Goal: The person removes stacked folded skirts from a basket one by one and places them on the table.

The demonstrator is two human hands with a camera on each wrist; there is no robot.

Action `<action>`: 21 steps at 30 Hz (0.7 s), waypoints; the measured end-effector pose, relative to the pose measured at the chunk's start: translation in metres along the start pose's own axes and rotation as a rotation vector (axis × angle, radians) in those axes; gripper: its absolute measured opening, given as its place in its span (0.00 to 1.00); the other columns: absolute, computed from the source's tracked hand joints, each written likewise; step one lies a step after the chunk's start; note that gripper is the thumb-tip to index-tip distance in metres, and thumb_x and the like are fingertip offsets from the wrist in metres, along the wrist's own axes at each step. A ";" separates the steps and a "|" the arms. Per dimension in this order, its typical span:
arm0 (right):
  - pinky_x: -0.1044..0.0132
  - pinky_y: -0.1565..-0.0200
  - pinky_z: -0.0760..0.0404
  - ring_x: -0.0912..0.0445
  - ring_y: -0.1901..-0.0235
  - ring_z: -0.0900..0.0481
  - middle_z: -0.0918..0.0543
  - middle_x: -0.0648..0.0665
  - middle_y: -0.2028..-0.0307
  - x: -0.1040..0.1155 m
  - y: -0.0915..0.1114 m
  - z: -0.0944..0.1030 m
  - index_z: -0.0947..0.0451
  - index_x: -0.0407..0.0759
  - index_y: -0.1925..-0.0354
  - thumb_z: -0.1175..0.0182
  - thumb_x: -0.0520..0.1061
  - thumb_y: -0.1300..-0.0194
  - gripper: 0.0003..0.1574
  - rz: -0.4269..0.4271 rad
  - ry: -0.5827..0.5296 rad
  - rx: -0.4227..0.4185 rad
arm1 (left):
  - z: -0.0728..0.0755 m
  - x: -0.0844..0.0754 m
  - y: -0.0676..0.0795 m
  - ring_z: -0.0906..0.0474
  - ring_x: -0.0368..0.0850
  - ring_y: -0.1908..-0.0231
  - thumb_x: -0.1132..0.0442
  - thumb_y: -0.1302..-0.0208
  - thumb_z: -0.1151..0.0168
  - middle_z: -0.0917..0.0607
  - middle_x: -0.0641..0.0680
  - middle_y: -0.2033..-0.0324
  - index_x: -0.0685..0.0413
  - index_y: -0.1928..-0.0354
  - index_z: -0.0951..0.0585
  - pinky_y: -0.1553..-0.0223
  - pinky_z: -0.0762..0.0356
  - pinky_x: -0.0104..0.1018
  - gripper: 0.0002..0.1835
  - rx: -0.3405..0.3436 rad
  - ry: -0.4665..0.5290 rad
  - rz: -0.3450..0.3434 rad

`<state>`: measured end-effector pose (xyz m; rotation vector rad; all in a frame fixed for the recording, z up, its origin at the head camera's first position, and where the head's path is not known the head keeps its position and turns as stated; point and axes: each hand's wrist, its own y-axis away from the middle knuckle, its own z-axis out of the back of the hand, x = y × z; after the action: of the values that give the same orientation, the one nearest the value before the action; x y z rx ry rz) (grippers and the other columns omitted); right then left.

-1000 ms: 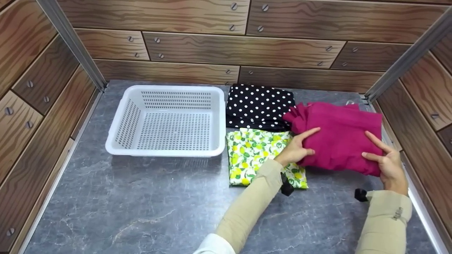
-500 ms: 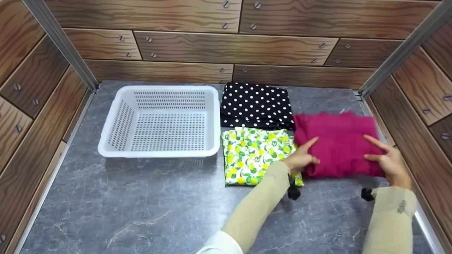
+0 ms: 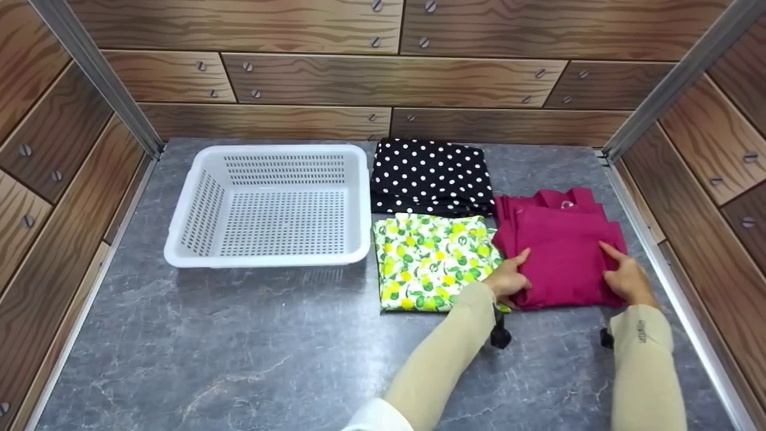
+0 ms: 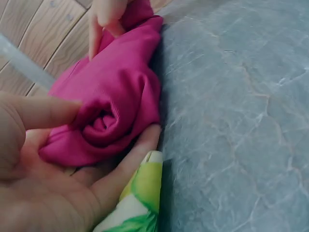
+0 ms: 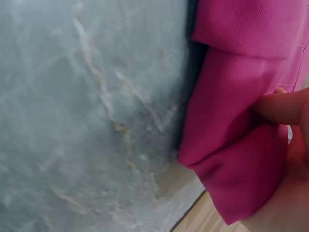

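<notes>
A folded magenta cloth (image 3: 562,257) lies on the grey marbled table at the right, its layers showing at the back beside a small metal ring. My left hand (image 3: 508,280) grips its left edge; in the left wrist view the thumb is on top of the rolled fold and the fingers reach underneath. At the opposite edge my right hand (image 3: 627,278) holds the cloth, its thumb (image 5: 280,107) pressed into a fold. Left of the bundle, partly under my left wrist, is a folded lemon-print cloth (image 3: 428,257). Behind that sits a folded black polka-dot cloth (image 3: 431,176).
A white perforated plastic basket (image 3: 269,260) stands on the left, close beside the two patterned cloths. Wood-patterned panels (image 3: 299,78) wall the table (image 3: 239,347) at the back and sides, with a metal rail along the right edge.
The magenta cloth has come down and toward the front onto the table, in both hands. My right hand has shifted left with its edge. The view has shifted slightly.
</notes>
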<state>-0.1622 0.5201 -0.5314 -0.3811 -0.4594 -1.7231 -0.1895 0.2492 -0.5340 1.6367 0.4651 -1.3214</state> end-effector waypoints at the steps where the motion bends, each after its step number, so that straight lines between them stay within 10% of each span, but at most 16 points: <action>1: 0.42 0.59 0.27 0.29 0.57 0.30 0.37 0.11 0.40 0.000 0.000 -0.001 0.41 0.29 0.28 0.48 0.31 0.46 0.45 0.003 -0.006 -0.001 | -0.001 0.001 0.000 0.23 0.53 0.45 0.77 0.41 0.37 0.29 0.53 0.31 0.34 0.23 0.35 0.65 0.15 0.58 0.46 -0.006 -0.007 0.005; 13: 0.27 0.47 0.33 0.18 0.45 0.35 0.41 0.10 0.38 0.001 0.012 -0.005 0.49 0.31 0.25 0.52 0.34 0.45 0.49 -0.108 0.080 0.062 | -0.015 0.004 0.007 0.27 0.50 0.39 0.76 0.39 0.38 0.31 0.52 0.29 0.37 0.23 0.34 0.60 0.15 0.54 0.43 -0.008 0.060 0.018; 18: 0.17 0.43 0.51 0.12 0.37 0.55 0.55 0.11 0.33 0.029 0.015 -0.005 0.54 0.32 0.24 0.55 0.39 0.36 0.45 -0.209 0.158 0.105 | 0.002 -0.009 0.019 0.40 0.45 0.28 0.69 0.37 0.35 0.32 0.54 0.27 0.48 0.25 0.31 0.33 0.35 0.37 0.37 -0.016 -0.167 -0.090; 21: 0.16 0.44 0.53 0.13 0.36 0.56 0.56 0.13 0.32 0.046 0.015 -0.004 0.48 0.29 0.27 0.55 0.44 0.27 0.36 -0.159 0.156 0.006 | 0.027 -0.025 0.031 0.38 0.57 0.29 0.62 0.31 0.37 0.40 0.59 0.24 0.49 0.26 0.30 0.30 0.37 0.44 0.32 0.006 -0.372 -0.196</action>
<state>-0.1567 0.4762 -0.5106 -0.2076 -0.3891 -1.8895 -0.1890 0.2186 -0.4973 1.3328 0.4010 -1.7320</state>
